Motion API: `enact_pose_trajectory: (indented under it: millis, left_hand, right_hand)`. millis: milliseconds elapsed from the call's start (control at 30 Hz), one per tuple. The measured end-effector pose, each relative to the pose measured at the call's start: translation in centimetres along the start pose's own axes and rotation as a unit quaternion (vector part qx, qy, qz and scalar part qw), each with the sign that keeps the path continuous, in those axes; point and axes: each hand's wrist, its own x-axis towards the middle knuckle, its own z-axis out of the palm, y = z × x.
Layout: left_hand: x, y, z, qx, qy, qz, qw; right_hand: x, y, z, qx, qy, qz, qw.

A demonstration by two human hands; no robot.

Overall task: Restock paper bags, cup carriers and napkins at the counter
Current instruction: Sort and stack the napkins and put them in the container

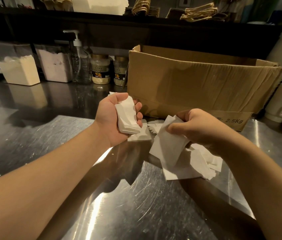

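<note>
White paper napkins sat stacked in the left hand, fingers curled round them. Just right of it, the right hand pinched another napkin above a loose pile on the steel counter. Beyond both hands stood a cardboard box; far left of them, powder containers and a pump bottle.
</note>
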Motion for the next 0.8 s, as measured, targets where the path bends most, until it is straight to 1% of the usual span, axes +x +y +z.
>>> enact_pose_trajectory:
  millis: [67, 100, 133, 200, 267, 367, 433, 500, 533, 600, 667, 700, 800]
  left_hand:
    - [0.0, 0.0, -0.1, -0.001, -0.002, -0.001, 1.0]
    - [0.0, 0.0, -0.1, 0.0, -0.004, -0.001, 1.0]
    - [0.0, 0.0, -0.1, 0.002, -0.004, -0.001, 1.0]
    - [0.0, 0.0, 0.0, 0.005, -0.001, 0.0, 1.0]
    - [0.0, 0.1, 0.0, 0.002, 0.0, 0.0, 1.0]
    - [0.1, 0.1, 0.0, -0.001, -0.002, -0.002, 1.0]
    - [0.0, 0.0, 0.0, -0.001, -0.005, -0.003, 1.0]
    - [0.0, 0.0, 0.0, 0.001, -0.005, -0.004, 1.0]
    - [0.0, 0.0, 0.0, 0.001, -0.006, -0.004, 1.0]
    - [0.0, 0.0, 0.1, 0.0, -0.012, -0.005, 1.0]
    - [-0.1, 0.0, 0.1, -0.001, -0.016, -0.006, 1.0]
    - [-0.1, 0.0, 0.1, -0.001, -0.016, -0.008, 1.0]
    - [-0.1, 0.0, 0.1, -0.003, -0.013, -0.008, 1.0]
  right_hand:
    - [-0.2, -0.1, -0.6, 0.087, -0.044, 0.022, 0.995]
    - [-0.2, -0.2, -0.9, 0.108, -0.066, 0.033, 0.991]
    - [-0.2, -0.1, -1.1, 0.103, -0.08, 0.04, 0.991]
    - [-0.1, 0.0, -1.3, 0.042, -0.089, 0.045, 0.994]
    - [-0.2, 0.1, -1.3, -0.046, -0.082, 0.051, 0.994]
    - [-0.1, 0.3, -1.4, -0.186, -0.078, 0.056, 0.978]
    - [0.1, 0.5, -1.4, -0.25, -0.067, 0.041, 0.965]
    - [0.1, 0.5, -1.3, -0.268, -0.05, 0.004, 0.962]
    - [0.0, 0.5, -1.3, -0.261, -0.056, -0.017, 0.963]
    - [-0.2, 0.5, -1.2, -0.246, -0.108, -0.049, 0.962]
    - [-0.5, 0.3, -0.9, -0.262, -0.174, -0.057, 0.948]
    - [-0.5, 0.2, -0.7, -0.277, -0.194, -0.058, 0.939]
    - [-0.5, 0.1, -0.5, -0.309, -0.214, -0.055, 0.925]
